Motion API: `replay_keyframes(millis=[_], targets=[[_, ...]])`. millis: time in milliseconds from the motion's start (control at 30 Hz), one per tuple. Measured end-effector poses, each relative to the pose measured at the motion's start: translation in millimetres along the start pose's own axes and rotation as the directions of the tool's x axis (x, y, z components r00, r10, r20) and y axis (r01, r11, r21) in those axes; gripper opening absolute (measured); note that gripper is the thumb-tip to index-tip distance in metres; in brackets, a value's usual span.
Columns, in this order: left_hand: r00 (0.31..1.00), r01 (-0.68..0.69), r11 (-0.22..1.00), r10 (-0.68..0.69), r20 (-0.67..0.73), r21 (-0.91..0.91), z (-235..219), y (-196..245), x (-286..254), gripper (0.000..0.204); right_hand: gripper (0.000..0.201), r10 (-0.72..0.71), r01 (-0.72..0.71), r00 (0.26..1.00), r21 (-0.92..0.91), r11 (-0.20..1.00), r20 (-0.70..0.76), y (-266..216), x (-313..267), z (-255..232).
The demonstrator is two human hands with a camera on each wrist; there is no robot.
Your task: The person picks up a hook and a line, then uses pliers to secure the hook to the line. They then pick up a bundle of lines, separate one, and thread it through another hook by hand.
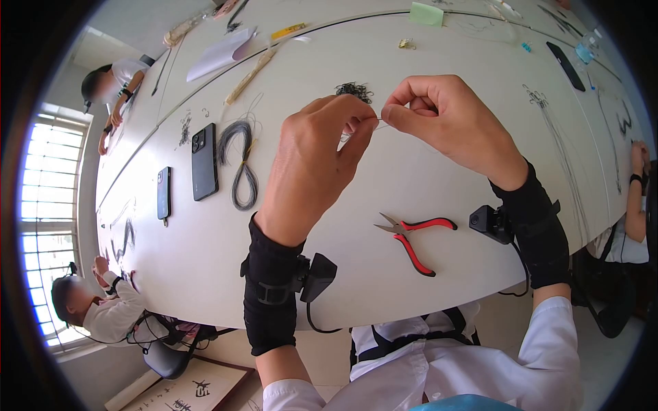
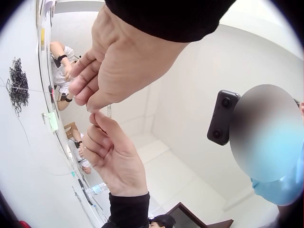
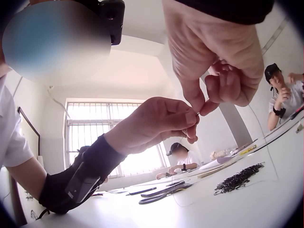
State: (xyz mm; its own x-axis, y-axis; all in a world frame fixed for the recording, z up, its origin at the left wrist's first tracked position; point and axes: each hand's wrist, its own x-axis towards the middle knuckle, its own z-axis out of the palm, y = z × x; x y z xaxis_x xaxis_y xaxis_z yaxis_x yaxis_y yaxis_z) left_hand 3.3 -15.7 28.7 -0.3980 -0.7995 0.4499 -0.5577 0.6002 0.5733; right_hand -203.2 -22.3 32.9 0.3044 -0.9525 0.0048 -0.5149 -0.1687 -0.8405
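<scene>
Over the middle of the table, my left hand (image 1: 312,157) and right hand (image 1: 449,123) meet almost fingertip to fingertip. Each pinches a fine line between thumb and forefinger, with a very short stretch showing between them. A loose length of the thin line (image 3: 267,142) trails down toward the table in the right wrist view. Whatever else sits between the fingertips is too small to make out. Just beyond the hands lies a pile of small black hook-like pieces (image 1: 354,91). Pliers with red handles (image 1: 415,248) lie spread on the table below the hands.
Left of my hands are a coiled bundle of grey strands (image 1: 245,164) and two phones, the larger a dark phone (image 1: 204,162). Long strands (image 1: 558,151) stretch along the right side. A green note (image 1: 426,14) lies at the back. Other people sit around the table.
</scene>
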Motion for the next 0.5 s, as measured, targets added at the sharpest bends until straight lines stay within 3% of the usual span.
replay_keyframes(millis=[133,233,333,500], targets=[[1.0,-0.026,1.0,0.026,-0.009,-0.01,1.7,-2.4,-0.3,0.007,0.021,-0.015,0.015,1.0,-0.002,1.0,0.008,0.4,-0.1,-1.2],[0.986,-0.154,0.988,0.155,-0.054,0.016,4.0,-10.2,1.1,0.007,0.026,-0.049,0.051,0.998,0.062,0.997,-0.032,5.1,1.7,2.0],[0.999,-0.033,0.999,0.033,0.001,0.011,-1.6,1.1,0.3,0.009,0.026,-0.032,0.027,0.998,0.092,0.995,0.046,2.9,2.2,-1.8],[1.0,0.012,0.999,-0.012,0.01,-0.04,-2.2,1.6,0.7,0.012,0.026,-0.01,0.0,0.999,0.183,0.983,0.05,4.4,2.6,-1.3]])
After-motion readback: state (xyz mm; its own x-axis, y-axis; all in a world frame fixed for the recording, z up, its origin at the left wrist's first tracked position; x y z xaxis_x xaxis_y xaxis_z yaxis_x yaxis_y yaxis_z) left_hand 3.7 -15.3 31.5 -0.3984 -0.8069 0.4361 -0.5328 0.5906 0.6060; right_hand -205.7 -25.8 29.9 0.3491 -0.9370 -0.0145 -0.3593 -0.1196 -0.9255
